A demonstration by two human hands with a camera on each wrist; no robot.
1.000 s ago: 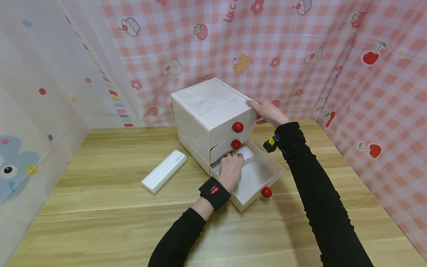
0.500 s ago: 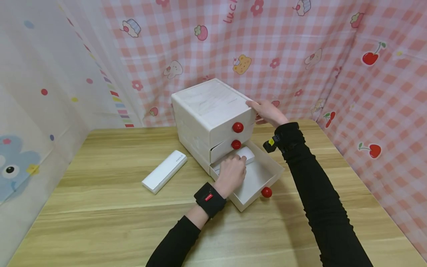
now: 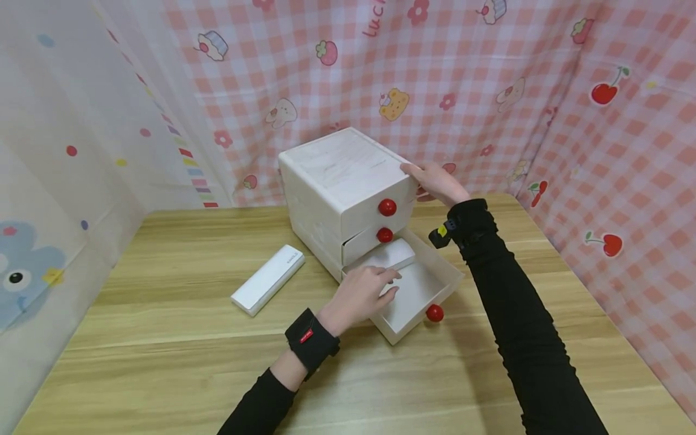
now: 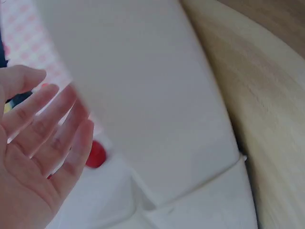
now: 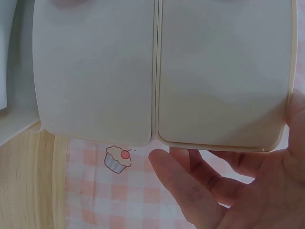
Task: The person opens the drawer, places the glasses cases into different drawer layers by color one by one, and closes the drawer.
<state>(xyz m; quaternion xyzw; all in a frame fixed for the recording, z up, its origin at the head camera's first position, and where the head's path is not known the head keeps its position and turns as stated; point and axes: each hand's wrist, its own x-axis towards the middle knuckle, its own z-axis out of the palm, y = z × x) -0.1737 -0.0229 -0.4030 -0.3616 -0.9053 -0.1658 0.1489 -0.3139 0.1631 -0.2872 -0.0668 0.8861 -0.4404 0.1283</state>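
A white cabinet [image 3: 348, 169] stands at the back, with red knobs on its drawers. Its bottom drawer [image 3: 418, 290] is pulled out, and a white box-shaped object [image 3: 399, 254] lies inside near the back. Over the drawer's left edge hovers my left hand [image 3: 359, 296], fingers spread and holding nothing; the left wrist view shows this hand [image 4: 43, 143] beside the drawer's outer wall [image 4: 143, 86]. My right hand [image 3: 437, 182] rests on the cabinet's upper right edge. In the right wrist view, its fingers [image 5: 183, 188] lie along the cabinet's side.
A slim white box [image 3: 267, 280] with small lettering lies on the wooden table [image 3: 163, 362], left of the cabinet. The middle drawer [image 3: 361, 243] sits slightly crooked. Behind hangs a pink checked curtain [image 3: 348, 78].
My left hand has drawn back toward the left, out from over the white object in the drawer, and its fingers have straightened. The object now shows more fully. My right hand stays in place.
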